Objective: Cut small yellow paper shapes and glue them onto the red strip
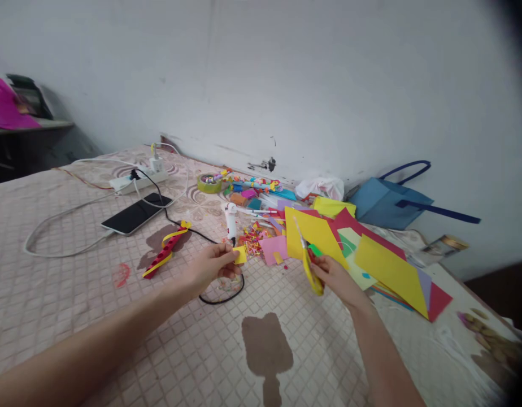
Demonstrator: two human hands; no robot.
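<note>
My left hand [216,262] pinches a small square of yellow paper [240,255] between thumb and fingers. In my right hand [331,276] is a pair of scissors [307,257] with yellow handles, its blades pointing up and away from me. The scissors and the paper square are apart. Just beyond the left hand stands a white glue gun [230,223] with a black cord. A red strip with a yellow ribbon wound round it [168,250] lies to the left. Past the right hand, a large yellow sheet [314,234] rests on other coloured paper.
Paper scraps [255,237] lie near the glue gun. A green tape roll [209,183] sits behind. At left, a phone [137,213] on a cable lies by a white power strip [138,182]. A blue bag [390,203] stands at the wall beside stacked paper sheets [392,271].
</note>
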